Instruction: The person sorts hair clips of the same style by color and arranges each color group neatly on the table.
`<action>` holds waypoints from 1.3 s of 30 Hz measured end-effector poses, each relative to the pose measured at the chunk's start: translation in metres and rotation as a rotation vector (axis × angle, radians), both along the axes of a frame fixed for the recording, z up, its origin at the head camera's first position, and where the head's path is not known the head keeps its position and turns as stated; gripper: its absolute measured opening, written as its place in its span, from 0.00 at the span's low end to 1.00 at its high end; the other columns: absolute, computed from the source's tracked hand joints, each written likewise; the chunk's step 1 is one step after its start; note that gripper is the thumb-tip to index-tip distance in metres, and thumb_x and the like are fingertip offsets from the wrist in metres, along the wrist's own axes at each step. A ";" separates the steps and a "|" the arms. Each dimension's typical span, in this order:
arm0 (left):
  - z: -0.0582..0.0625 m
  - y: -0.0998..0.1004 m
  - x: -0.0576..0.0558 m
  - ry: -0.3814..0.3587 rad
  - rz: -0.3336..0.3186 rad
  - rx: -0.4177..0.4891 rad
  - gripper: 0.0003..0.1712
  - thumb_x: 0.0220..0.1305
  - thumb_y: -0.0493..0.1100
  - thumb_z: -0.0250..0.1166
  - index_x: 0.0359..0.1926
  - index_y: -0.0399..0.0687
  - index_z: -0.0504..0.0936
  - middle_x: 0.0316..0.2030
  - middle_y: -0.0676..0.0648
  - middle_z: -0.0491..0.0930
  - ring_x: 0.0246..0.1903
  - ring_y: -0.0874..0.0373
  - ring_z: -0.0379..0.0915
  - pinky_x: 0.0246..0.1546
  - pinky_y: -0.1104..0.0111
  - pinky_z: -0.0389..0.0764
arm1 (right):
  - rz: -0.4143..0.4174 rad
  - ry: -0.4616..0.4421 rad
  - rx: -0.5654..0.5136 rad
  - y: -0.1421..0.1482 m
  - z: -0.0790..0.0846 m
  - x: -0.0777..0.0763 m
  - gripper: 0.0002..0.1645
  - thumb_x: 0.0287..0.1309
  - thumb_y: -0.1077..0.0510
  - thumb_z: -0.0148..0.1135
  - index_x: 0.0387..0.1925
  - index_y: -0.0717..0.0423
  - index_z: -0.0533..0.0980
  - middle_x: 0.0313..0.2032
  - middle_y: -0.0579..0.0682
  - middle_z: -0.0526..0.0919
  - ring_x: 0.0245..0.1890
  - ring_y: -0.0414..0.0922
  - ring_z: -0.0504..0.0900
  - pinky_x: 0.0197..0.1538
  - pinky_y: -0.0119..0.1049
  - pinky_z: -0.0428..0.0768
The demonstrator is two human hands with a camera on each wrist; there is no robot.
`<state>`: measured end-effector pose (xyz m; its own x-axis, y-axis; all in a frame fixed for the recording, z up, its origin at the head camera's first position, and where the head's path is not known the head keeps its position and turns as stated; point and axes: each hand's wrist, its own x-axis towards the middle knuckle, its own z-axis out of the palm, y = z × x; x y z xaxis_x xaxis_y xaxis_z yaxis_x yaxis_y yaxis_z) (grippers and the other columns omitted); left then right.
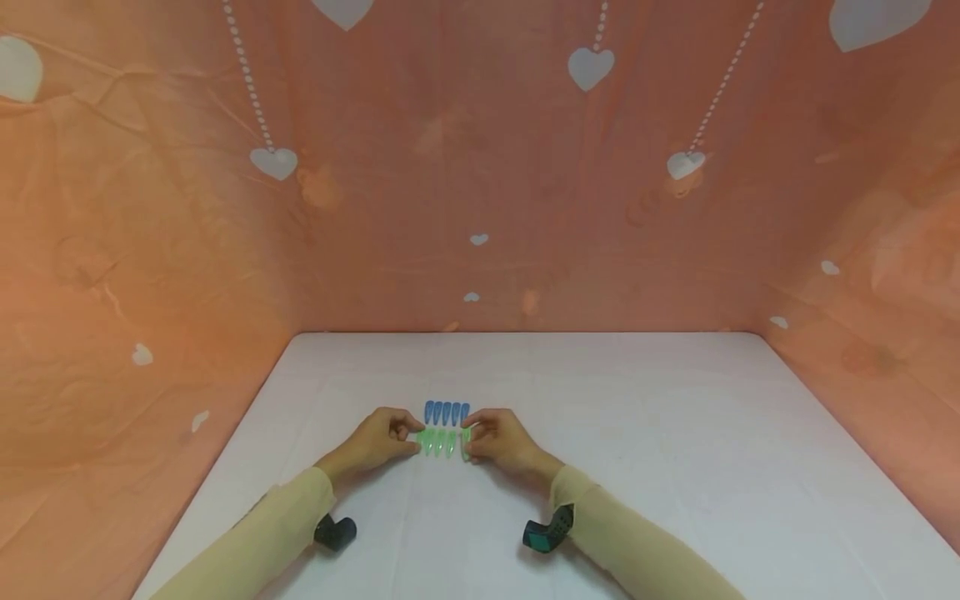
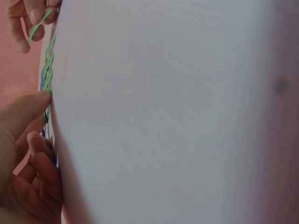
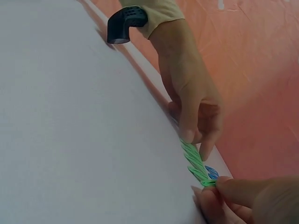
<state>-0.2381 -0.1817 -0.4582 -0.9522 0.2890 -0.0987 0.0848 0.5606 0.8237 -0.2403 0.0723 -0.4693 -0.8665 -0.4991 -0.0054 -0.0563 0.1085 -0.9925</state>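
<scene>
A row of green snap hair clips (image 1: pixel 438 442) lies side by side on the white table. Just behind it runs a matching row of blue snap hair clips (image 1: pixel 446 412). At the row's left end my left hand (image 1: pixel 377 438) holds the outermost green clip between thumb and forefinger, with the thumb (image 2: pixel 39 100) at its near end. My right hand (image 1: pixel 504 437) pinches another green hair clip (image 2: pixel 38 27) at the right end, a small gap from the others. In the right wrist view this clip (image 3: pixel 209 183) shows edge-on under the right thumb.
The white table (image 1: pixel 675 433) extends on both sides of the clips. Orange cloth with pale hearts (image 1: pixel 480 167) hangs behind and along the sides. A dark wrist camera (image 1: pixel 335 533) sits on the left wrist, another camera (image 1: pixel 547 531) on the right, both low over the table.
</scene>
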 end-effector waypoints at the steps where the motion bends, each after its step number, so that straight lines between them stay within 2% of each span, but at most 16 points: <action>1: 0.000 0.000 0.000 -0.004 0.001 -0.001 0.16 0.57 0.34 0.72 0.48 0.35 0.85 0.26 0.51 0.69 0.28 0.60 0.65 0.28 0.75 0.67 | -0.002 0.022 0.018 -0.002 0.000 0.000 0.21 0.54 0.77 0.62 0.51 0.78 0.74 0.28 0.52 0.81 0.25 0.35 0.80 0.33 0.28 0.82; 3: 0.000 -0.001 0.000 -0.006 -0.002 -0.003 0.16 0.57 0.34 0.72 0.48 0.35 0.85 0.26 0.51 0.69 0.28 0.60 0.65 0.28 0.75 0.67 | -0.006 0.060 0.054 -0.004 0.002 0.000 0.20 0.54 0.76 0.63 0.50 0.77 0.75 0.27 0.50 0.80 0.24 0.35 0.78 0.31 0.27 0.80; 7: 0.002 -0.001 -0.001 0.003 -0.008 0.003 0.16 0.57 0.33 0.72 0.48 0.34 0.85 0.26 0.51 0.69 0.28 0.59 0.65 0.28 0.74 0.67 | -0.014 0.169 0.141 -0.008 0.002 -0.003 0.18 0.52 0.75 0.66 0.47 0.74 0.77 0.28 0.56 0.81 0.24 0.34 0.75 0.30 0.26 0.76; 11: 0.002 -0.002 -0.002 0.009 -0.011 0.013 0.16 0.57 0.33 0.72 0.48 0.34 0.85 0.26 0.51 0.69 0.29 0.58 0.65 0.28 0.74 0.67 | -0.058 0.265 0.246 -0.011 0.001 -0.004 0.17 0.50 0.72 0.70 0.44 0.69 0.80 0.29 0.57 0.84 0.25 0.34 0.75 0.31 0.26 0.74; 17: -0.001 -0.003 -0.003 0.009 -0.021 0.010 0.16 0.57 0.34 0.73 0.48 0.35 0.85 0.26 0.51 0.69 0.27 0.60 0.64 0.27 0.74 0.67 | -0.145 0.348 0.445 -0.015 0.002 -0.001 0.16 0.51 0.63 0.74 0.44 0.61 0.84 0.31 0.49 0.85 0.28 0.36 0.73 0.35 0.28 0.70; 21: -0.002 -0.003 -0.004 0.004 -0.024 0.013 0.16 0.57 0.34 0.72 0.48 0.35 0.85 0.26 0.51 0.69 0.27 0.60 0.64 0.27 0.74 0.67 | -0.148 0.377 0.527 -0.016 0.004 0.002 0.17 0.53 0.61 0.73 0.46 0.60 0.84 0.39 0.52 0.86 0.34 0.40 0.75 0.40 0.32 0.73; 26: -0.002 -0.003 -0.004 0.010 -0.021 0.008 0.16 0.57 0.34 0.72 0.47 0.35 0.85 0.26 0.51 0.69 0.27 0.60 0.64 0.28 0.74 0.67 | -0.148 0.396 0.565 -0.017 0.007 0.007 0.17 0.54 0.62 0.71 0.47 0.61 0.83 0.44 0.54 0.84 0.41 0.44 0.77 0.47 0.37 0.75; 32: -0.002 -0.004 -0.004 0.015 -0.023 -0.010 0.16 0.58 0.35 0.72 0.48 0.36 0.85 0.26 0.51 0.69 0.28 0.60 0.65 0.29 0.74 0.67 | -0.149 0.396 0.573 -0.018 0.008 0.008 0.17 0.53 0.62 0.71 0.46 0.61 0.83 0.41 0.53 0.82 0.37 0.41 0.74 0.44 0.35 0.73; 39: 0.000 -0.004 -0.004 0.035 -0.054 0.003 0.17 0.57 0.34 0.72 0.49 0.34 0.84 0.25 0.51 0.68 0.29 0.59 0.65 0.29 0.73 0.67 | -0.151 0.420 0.560 -0.018 0.007 0.011 0.17 0.54 0.62 0.69 0.47 0.63 0.82 0.43 0.55 0.83 0.39 0.43 0.75 0.46 0.37 0.74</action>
